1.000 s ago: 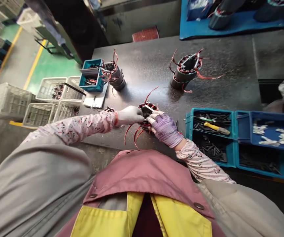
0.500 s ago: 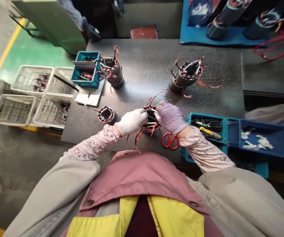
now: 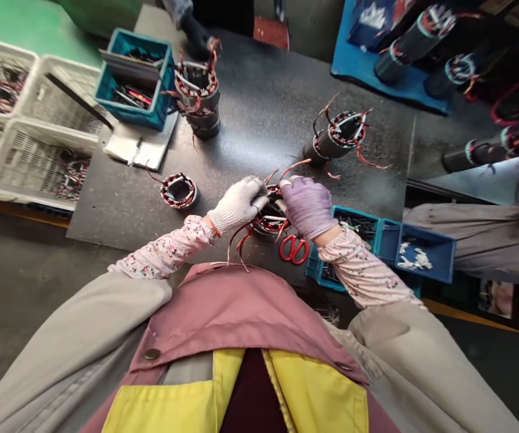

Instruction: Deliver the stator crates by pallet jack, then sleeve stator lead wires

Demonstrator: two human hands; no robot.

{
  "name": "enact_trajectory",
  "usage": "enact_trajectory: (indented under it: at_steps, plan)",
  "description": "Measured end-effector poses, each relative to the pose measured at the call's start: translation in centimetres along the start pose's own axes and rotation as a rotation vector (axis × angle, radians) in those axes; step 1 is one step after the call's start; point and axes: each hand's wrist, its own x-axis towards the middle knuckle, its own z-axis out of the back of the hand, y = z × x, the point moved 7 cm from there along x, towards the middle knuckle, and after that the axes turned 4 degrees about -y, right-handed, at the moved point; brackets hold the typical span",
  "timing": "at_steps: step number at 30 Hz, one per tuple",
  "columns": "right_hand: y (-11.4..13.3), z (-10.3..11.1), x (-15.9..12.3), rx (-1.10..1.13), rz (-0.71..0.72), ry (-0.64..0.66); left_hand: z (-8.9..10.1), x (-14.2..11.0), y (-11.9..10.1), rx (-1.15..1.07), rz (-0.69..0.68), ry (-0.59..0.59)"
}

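left hand (image 3: 236, 204), white-gloved, closed on wound stator (image 3: 270, 221) rim; right hand (image 3: 308, 207), purple-gloved, fingers curled into its top; red lead wires (image 3: 237, 248) hang loose.

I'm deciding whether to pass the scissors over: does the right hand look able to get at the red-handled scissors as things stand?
Probably yes. The red-handled scissors lie just below the purple-gloved right hand, with nothing lying between them. The only catch is that the hand is at the wound stator and would have to leave it.
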Motion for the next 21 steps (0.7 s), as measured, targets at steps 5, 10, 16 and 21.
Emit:
enact_trajectory:
  at_steps: [5,10,16,21]
  plan:
    - [-2.2,-0.4,2.9,0.157,0.028,0.044,-0.5,-0.4,0.0,0.003,0.022,0.035]
    - [-6.1,-0.9,3.5,0.318,-0.100,0.036,-0.7,-0.5,-0.1,-0.019,0.078,0.050]
    - [-2.7,0.7,0.2,-0.018,0.090,-0.039,-1.1,-0.7,-0.3,-0.021,0.087,0.017]
    - [1.2,0.5,0.8,-0.248,0.271,0.066,-1.4,-0.5,0.1,-0.020,0.083,-0.010]
